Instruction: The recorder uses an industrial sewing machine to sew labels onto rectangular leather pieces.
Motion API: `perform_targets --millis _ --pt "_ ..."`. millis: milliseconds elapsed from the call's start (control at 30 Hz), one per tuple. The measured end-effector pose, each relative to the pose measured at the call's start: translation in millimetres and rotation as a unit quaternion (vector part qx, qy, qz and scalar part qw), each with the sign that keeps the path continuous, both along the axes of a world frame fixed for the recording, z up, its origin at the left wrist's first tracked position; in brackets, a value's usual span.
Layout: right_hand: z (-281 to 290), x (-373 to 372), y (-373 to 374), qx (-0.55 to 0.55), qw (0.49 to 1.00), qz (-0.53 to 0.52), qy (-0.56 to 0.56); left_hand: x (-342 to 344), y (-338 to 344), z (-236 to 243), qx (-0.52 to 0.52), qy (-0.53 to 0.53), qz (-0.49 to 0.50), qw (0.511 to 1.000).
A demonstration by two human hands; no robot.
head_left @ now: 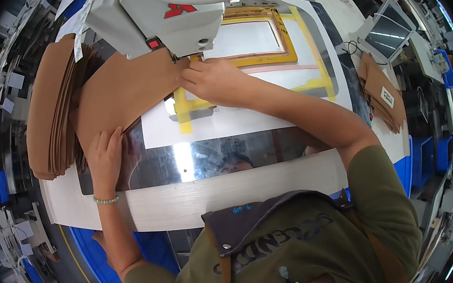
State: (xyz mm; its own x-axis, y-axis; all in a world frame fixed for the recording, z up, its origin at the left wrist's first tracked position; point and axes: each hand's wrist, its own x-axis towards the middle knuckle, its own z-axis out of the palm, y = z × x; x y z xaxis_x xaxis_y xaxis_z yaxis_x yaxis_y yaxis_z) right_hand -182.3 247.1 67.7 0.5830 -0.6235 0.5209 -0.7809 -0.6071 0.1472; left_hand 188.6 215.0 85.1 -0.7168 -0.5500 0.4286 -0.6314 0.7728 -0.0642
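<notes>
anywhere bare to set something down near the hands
Two strips look free: the shiny plate between the white sheet and the pale tabletop, right of the left hand; and the tabletop from that plate to its near edge. It's crowded upper left: brown stack, brown piece, machine head and right hand.

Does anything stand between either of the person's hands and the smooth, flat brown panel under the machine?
Nothing visible does. The left hand rests directly on the smooth, flat brown panel; the right hand's fingers are at its right end. The bulky white machine head sits just beyond, blocking neither.
</notes>
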Motion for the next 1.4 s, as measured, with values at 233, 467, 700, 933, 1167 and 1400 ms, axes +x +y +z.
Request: perform_targets --millis 233,467,700,933,1167,1400 --pt "-7.5 8.5 -11.7 -0.087 0.996 -0.004 0.008 68.9 7.8 -3.4 -0.032 -0.042 0.053 0.997" --pt "-0.9 -31.4 28.8 -0.023 0.999 -0.001 0.041 44.1 -17.5 -0.4 -0.043 -0.099 -0.001 0.994" --pt "16.0 -135.0 89.2 0.012 0.996 -0.064 0.057 -78.7 -62.5 1.7 -0.073 -0.099 -0.158 0.980" --pt "16.0 -218.0 125.4 0.000 0.976 -0.190 0.102 -167.8 -58.9 -4.3 -0.098 -0.103 -0.281 0.949" --pt "-4.3 -214.8 134.6 -0.056 0.976 -0.204 0.057 -165.1 -50.3 -6.6 -0.013 -0.109 -0.237 0.965" --pt "-4.8 -209.5 170.0 -0.022 0.948 -0.310 -0.069 -154.4 -27.3 -9.2 0.060 -0.018 -0.133 0.989"
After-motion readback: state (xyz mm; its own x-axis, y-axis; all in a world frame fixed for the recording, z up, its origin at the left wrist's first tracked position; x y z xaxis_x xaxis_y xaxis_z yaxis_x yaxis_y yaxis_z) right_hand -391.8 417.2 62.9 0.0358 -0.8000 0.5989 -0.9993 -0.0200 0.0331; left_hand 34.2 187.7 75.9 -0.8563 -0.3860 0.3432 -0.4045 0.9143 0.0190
